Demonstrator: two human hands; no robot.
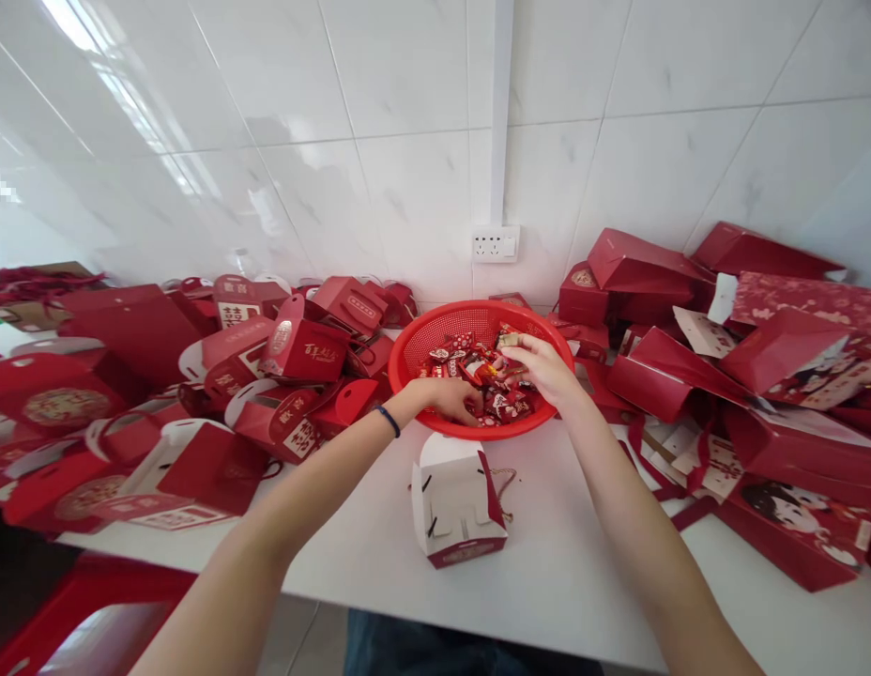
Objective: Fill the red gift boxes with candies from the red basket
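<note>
A red plastic basket (435, 329) holds a heap of small wrapped sweets (470, 361), mostly red. My left hand (455, 398) reaches over its near left rim, fingers curled down among the sweets; what they grip, if anything, is hidden. At the basket's right side, my right hand (538, 361) pinches a small sweet in a pale gold wrapper (509, 340) between thumb and fingers. In front of the basket stands a carton (458, 507), red outside and white inside, its top open towards me. A thin gold chain (504, 483) lies beside it.
Red gift boxes (309, 347) with handles are piled on the left of the white table (548, 563). More red boxes (689, 376) lie heaped at right. A tiled wall with a socket (496, 244) rises behind. A red stool (104, 601) stands lower left.
</note>
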